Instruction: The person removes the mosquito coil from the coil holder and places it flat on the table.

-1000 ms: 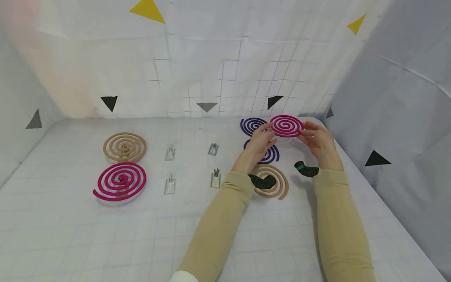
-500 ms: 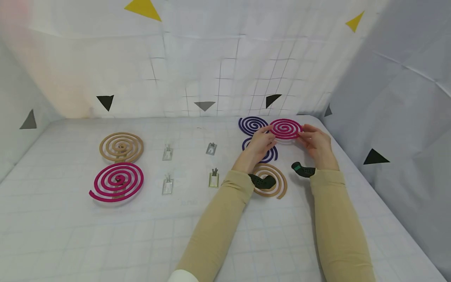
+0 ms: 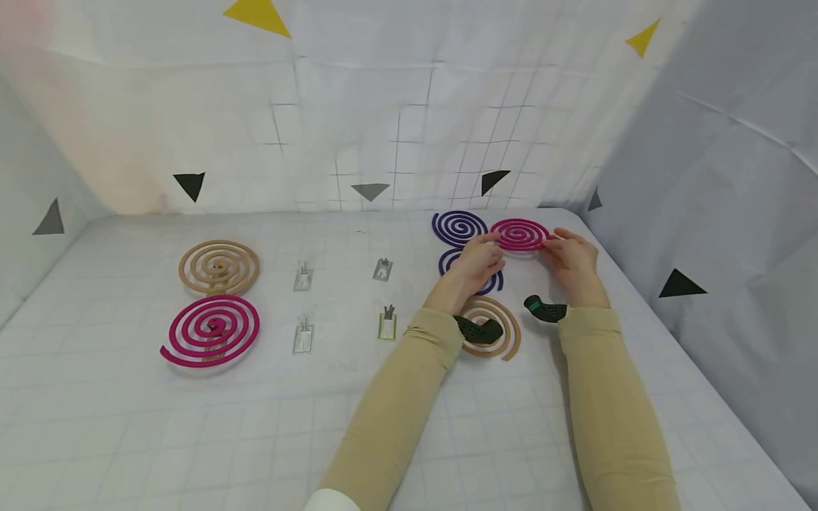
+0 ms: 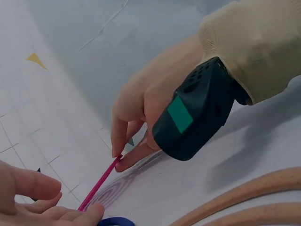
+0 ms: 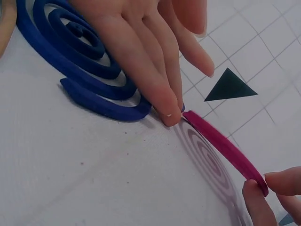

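A magenta mosquito coil (image 3: pixel 520 234) is at the table's back right, its right side raised over its shadow. My right hand (image 3: pixel 571 262) pinches its right edge between thumb and fingers, seen closely in the left wrist view. At the opposite edge is my left hand (image 3: pixel 476 262); the right wrist view shows its fingertips by the coil's low side, index finger spread away. Two dark blue coils (image 3: pixel 460 227) lie to the left, the nearer partly hidden by my left hand. A tan coil (image 3: pixel 511 326) lies closer, partly behind the wrist camera.
At left, another tan coil (image 3: pixel 219 267) and another magenta coil (image 3: pixel 216 323) sit raised on supports. Several small metal coil stands (image 3: pixel 303 336) lie mid-table. White sheeting with black triangle markers (image 3: pixel 190 186) rises behind the table, and a grey wall (image 3: pixel 735 213) bounds the right.
The magenta coil between my hands has come down towards the table. Both hands have lowered slightly with it, and the left fingers have loosened from its edge.
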`<action>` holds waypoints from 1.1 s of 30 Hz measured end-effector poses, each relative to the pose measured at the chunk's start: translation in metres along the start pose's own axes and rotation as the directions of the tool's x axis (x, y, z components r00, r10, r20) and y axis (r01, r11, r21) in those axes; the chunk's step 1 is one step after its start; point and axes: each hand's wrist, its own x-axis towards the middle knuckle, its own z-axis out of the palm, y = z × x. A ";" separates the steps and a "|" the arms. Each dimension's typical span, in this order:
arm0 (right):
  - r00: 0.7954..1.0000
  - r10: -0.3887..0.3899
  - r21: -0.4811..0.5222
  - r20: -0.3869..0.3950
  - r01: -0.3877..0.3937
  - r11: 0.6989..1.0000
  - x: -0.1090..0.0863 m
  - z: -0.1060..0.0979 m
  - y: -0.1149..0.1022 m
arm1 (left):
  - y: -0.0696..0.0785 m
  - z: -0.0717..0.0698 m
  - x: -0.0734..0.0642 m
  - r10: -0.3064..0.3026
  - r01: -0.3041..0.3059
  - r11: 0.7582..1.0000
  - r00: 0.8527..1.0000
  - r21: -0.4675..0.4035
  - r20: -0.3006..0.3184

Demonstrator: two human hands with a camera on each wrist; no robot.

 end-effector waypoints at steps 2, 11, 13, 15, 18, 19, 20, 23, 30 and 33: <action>1.000 -0.016 -0.015 -0.003 0.016 1.000 -0.001 0.002 0.001 | -0.001 0.000 0.001 -0.002 0.002 1.000 1.000 0.001 0.001; 0.999 -0.043 0.012 0.031 0.042 0.999 -0.006 0.008 0.000 | -0.008 0.000 0.005 -0.002 0.002 0.999 1.000 0.043 -0.009; 0.998 -0.036 -0.003 0.046 0.036 0.999 -0.006 0.009 -0.001 | -0.009 0.001 0.005 -0.005 0.006 0.999 1.000 0.048 -0.010; 0.998 -0.032 -0.010 0.053 0.032 0.999 -0.007 0.010 -0.001 | -0.010 0.001 0.006 -0.007 0.007 0.999 1.000 0.050 -0.012; 0.997 -0.038 -0.026 0.060 0.040 0.999 -0.007 0.010 -0.001 | -0.011 0.002 0.005 -0.008 0.009 0.998 1.000 0.056 -0.011; 0.997 -0.043 -0.035 0.069 0.046 0.998 -0.007 0.010 0.000 | -0.011 0.002 0.005 -0.009 0.010 0.998 1.000 0.059 -0.009; 0.996 -0.049 -0.047 0.078 0.053 0.997 -0.007 0.010 0.000 | -0.011 0.002 0.005 -0.008 0.009 0.998 1.000 0.059 -0.010; 0.992 -0.067 -0.069 0.111 0.075 0.995 -0.005 0.009 0.003 | -0.010 0.002 0.004 -0.006 0.007 0.998 1.000 0.068 -0.010; 0.983 -0.090 -0.124 0.160 0.110 0.986 -0.003 0.009 0.008 | -0.010 0.002 0.003 0.015 -0.014 0.996 1.000 0.088 -0.012; 0.980 -0.094 -0.146 0.176 0.120 0.982 -0.003 0.009 0.009 | -0.011 0.002 0.003 0.024 -0.022 0.996 1.000 0.091 -0.016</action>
